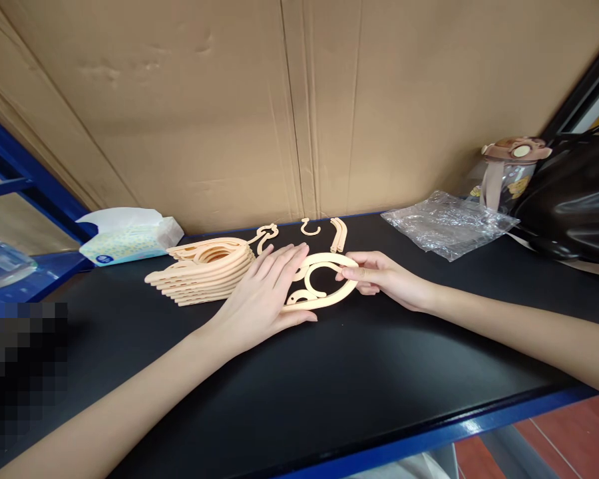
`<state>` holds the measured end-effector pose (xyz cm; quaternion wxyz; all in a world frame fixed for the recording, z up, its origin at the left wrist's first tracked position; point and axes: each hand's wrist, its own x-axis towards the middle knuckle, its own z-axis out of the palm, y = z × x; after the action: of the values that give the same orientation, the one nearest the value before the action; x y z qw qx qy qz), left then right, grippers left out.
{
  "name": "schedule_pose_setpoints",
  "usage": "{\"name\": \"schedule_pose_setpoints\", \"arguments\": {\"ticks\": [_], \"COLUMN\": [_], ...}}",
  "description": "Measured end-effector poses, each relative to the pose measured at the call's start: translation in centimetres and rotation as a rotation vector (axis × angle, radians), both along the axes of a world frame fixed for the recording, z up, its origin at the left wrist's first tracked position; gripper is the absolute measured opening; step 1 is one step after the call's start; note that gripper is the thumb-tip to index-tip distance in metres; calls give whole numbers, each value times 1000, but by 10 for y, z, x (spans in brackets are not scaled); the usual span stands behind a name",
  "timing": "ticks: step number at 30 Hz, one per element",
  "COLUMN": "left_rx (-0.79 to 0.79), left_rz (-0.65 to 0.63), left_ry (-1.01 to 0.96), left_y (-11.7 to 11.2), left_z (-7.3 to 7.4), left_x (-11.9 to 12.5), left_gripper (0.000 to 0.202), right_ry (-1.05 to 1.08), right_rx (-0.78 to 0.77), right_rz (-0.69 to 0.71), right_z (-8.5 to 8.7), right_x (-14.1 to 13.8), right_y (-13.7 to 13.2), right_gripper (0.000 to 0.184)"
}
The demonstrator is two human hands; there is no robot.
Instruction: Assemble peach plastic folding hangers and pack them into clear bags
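Observation:
A cream plastic folding clothes hanger (348, 287), folded into a loop, is between my hands just above the black table. My right hand (374, 274) pinches its rounded right end between thumb and fingers. Stretched across its left end, my left hand (264, 296) has straight fingers and a thumb held apart; the palm side and the covered part of the hanger are hidden. Left of that hand lies a stack of several similar folded hangers (204, 276). Behind the hands are a loose cream hook (311, 229), some curved cream strips (338, 234) and a small cluster of hooks (267, 233).
A tissue pack (127, 239) stands at the back left. On the right are a crumpled clear plastic bag (446, 223), a drink bottle (512, 173) and a black bag (579, 193). Cardboard (204, 120) walls the back; the table's blue edge (444, 429) runs along the front.

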<state>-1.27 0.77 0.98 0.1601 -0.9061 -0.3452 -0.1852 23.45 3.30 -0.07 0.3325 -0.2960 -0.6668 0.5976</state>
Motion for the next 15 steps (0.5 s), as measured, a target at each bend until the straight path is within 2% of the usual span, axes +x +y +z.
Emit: {"name": "schedule_pose_setpoints", "arguments": {"ticks": [3,11,15], "left_rx": [1,125,114], "left_rz": [4,14,-9], "left_ry": [-21,5,-2], "left_y": [-2,-8,-9], "left_z": [3,7,6], "left_x": [1,3,3], "left_gripper": [84,70,67], "right_ry": [-3,-27,-34], "right_rx": [-2,14,26], "right_rz": [9,-14,-21], "right_z": [0,1,1], "right_x": [1,0,0], "right_y": [0,0,1], "right_gripper": [27,28,29]}}
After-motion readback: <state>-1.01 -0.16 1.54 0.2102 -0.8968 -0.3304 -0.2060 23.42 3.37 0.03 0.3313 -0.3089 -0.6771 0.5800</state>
